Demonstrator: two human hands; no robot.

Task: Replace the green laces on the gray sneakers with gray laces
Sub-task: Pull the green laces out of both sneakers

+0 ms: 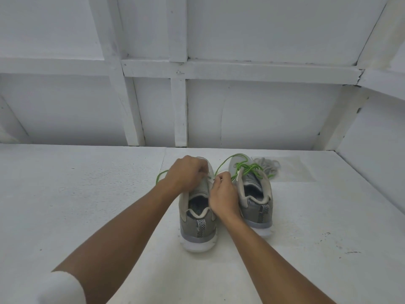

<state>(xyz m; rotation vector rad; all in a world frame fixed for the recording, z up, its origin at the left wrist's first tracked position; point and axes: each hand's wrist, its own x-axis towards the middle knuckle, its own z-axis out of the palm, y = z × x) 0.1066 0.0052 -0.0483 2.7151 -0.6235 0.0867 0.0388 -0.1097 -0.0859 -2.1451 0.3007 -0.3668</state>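
Note:
Two gray sneakers stand side by side, heels toward me. Over the eyelets of the left sneaker (197, 218) my left hand (186, 174) curls its fingers and pinches something small there. My right hand (223, 194) pinches the green lace (221, 166) at the same shoe's right side. One lace end trails out to the left past my left wrist; another loops up and to the right. The right sneaker (256, 194) carries a loose tangle of green lace (249, 168) on its tongue. A bundle of gray laces (268, 165) lies just behind it.
The shoes stand on a white table (87, 205) that runs back to a white panelled wall (241, 117). A clear plastic bag (293, 170) lies flat under and beside the gray laces. A side wall closes in at the right.

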